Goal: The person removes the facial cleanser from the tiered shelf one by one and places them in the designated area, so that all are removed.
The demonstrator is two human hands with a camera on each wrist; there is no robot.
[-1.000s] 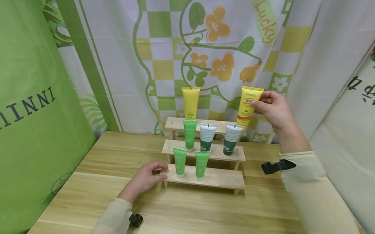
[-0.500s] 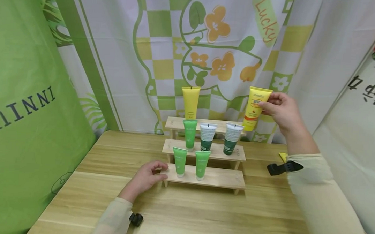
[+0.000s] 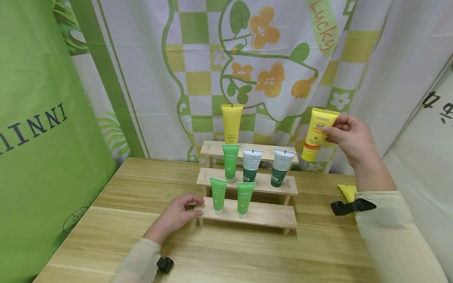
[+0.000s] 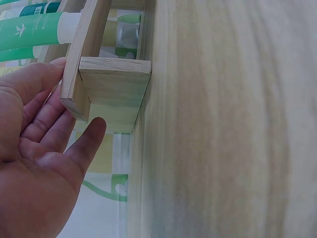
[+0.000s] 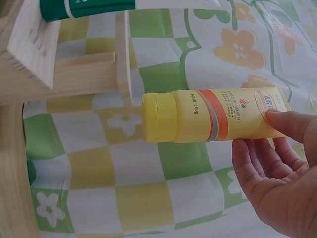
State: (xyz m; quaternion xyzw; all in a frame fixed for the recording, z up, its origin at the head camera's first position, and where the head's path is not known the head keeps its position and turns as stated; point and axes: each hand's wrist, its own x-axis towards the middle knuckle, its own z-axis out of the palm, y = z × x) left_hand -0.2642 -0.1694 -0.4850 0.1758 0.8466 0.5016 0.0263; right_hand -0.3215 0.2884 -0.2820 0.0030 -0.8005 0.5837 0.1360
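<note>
My right hand (image 3: 350, 132) pinches a yellow squeeze tube (image 5: 237, 116) by its upper end, thumb on the printed front and fingers behind. Cap down, the tube hangs in the air right of the top step of a wooden three-step display stand (image 3: 269, 215). My left hand (image 3: 179, 213) holds the left end of the lowest step; in the left wrist view its thumb and fingers (image 4: 47, 114) lie about the board's end (image 4: 74, 94). Another yellow tube (image 3: 231, 125) stands on the top step.
A green tube (image 3: 230, 160) and two white-and-green tubes (image 3: 251, 163) stand on the middle step, two small green tubes (image 3: 218, 196) on the lowest. A yellow object (image 3: 347, 192) lies on the table, partly behind my right wrist. Printed curtains (image 3: 138, 70) hang close behind.
My right hand has carried the yellow tube rightward, away from the right end of the top step. The yellow object behind my right wrist has come into view. My left hand stays put.
</note>
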